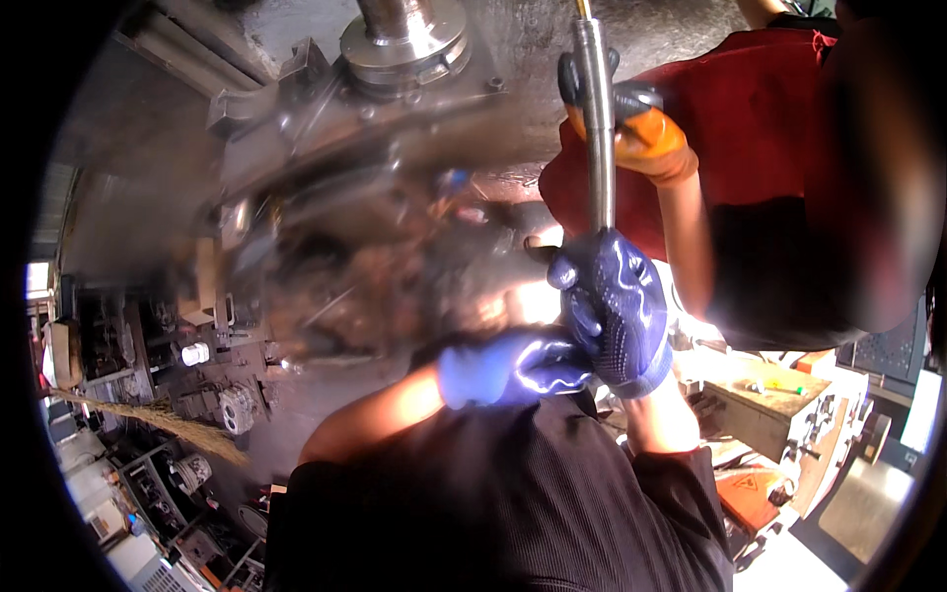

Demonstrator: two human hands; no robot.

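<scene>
A long, stepped steel shaft [599, 158] stands nearly upright in front of me, with a thin brass-coloured piece at its top end. My right hand [617, 311], in a shiny dark blue glove, is wrapped round its lower part. Just below and to the left, my left hand [538, 367], in a matching glove, is closed near my right wrist. What its fingers hold, if anything, is hidden. Higher up, a co-worker's hand [646, 133] in an orange and black glove is at the shaft. The shaft's lower end is out of sight behind my right glove.
A round steel flange with a thick post [404, 54] sits on a machine at the upper left. Blurred machinery fills the centre left. The co-worker in a red garment [730, 128] stands close on the right. A workbench [764, 395] lies lower right, a straw broom [168, 424] lower left.
</scene>
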